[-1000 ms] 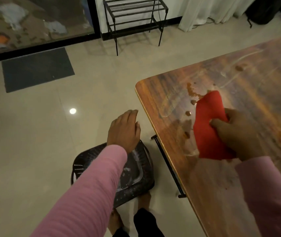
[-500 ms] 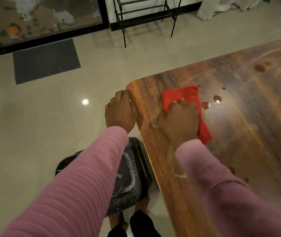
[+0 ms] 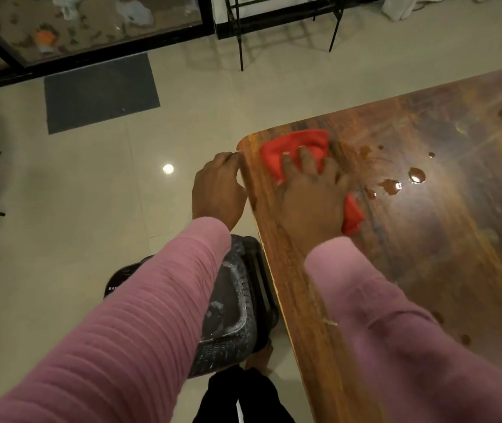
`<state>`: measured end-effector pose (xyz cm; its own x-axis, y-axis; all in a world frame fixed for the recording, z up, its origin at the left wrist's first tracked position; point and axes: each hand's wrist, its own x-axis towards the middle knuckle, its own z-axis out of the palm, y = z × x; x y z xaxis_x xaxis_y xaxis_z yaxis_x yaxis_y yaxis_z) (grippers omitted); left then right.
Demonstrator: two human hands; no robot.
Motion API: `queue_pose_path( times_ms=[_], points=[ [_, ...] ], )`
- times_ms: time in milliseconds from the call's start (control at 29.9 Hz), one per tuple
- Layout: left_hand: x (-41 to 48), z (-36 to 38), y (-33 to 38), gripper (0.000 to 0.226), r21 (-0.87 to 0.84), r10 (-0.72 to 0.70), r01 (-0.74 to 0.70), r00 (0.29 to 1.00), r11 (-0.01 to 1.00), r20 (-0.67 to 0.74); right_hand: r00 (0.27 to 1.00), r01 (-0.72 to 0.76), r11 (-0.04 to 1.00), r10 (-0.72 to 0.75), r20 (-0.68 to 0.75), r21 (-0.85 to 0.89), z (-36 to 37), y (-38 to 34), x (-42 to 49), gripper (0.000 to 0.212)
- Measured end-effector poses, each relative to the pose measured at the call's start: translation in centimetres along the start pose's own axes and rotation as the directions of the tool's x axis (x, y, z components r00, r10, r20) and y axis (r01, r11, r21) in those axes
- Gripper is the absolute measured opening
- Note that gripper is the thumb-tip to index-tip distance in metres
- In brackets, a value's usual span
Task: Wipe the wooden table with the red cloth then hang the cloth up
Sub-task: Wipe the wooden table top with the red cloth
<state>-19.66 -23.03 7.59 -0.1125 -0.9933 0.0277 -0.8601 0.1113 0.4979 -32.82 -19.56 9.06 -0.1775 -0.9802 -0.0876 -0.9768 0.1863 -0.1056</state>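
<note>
The wooden table (image 3: 426, 239) fills the right side, with its rounded corner at centre. My right hand (image 3: 310, 196) presses the red cloth (image 3: 297, 148) flat against the tabletop close to that corner, fingers spread over it; one cloth end sticks out to the right of my wrist. Brown liquid drops (image 3: 416, 175) and smears lie just right of the cloth. My left hand (image 3: 217, 190) hangs beside the table's left edge, fingers curled with the fingertips touching the edge, holding nothing.
A dark perforated plastic basket (image 3: 231, 300) sits on the floor below the table edge, by my feet. A black metal rack (image 3: 286, 25) stands at the back wall, a grey doormat (image 3: 100, 93) lies before a glass door, and pale tiled floor spreads left.
My right hand has slid the red cloth from the middle of the table toward the near-left corner. My left hand rose from above the basket to the table's edge.
</note>
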Motion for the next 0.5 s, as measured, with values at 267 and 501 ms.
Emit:
queue_pose_path(
  times_ms=[267, 501],
  points=[
    [0.7, 0.1, -0.5, 0.05, 0.019, 0.004, -0.003, 1.0, 1.0, -0.019, 0.998, -0.048, 0.996, 0.044, -0.045, -0.078, -0.4, 2.8, -0.8, 0.048],
    [0.5, 0.2, -0.6, 0.052, -0.08, -0.004, -0.001, 0.999, 0.997, -0.052, 0.994, -0.1, 0.994, 0.102, -0.033, 0.033, -1.2, 0.6, 3.9, 0.045]
  ],
)
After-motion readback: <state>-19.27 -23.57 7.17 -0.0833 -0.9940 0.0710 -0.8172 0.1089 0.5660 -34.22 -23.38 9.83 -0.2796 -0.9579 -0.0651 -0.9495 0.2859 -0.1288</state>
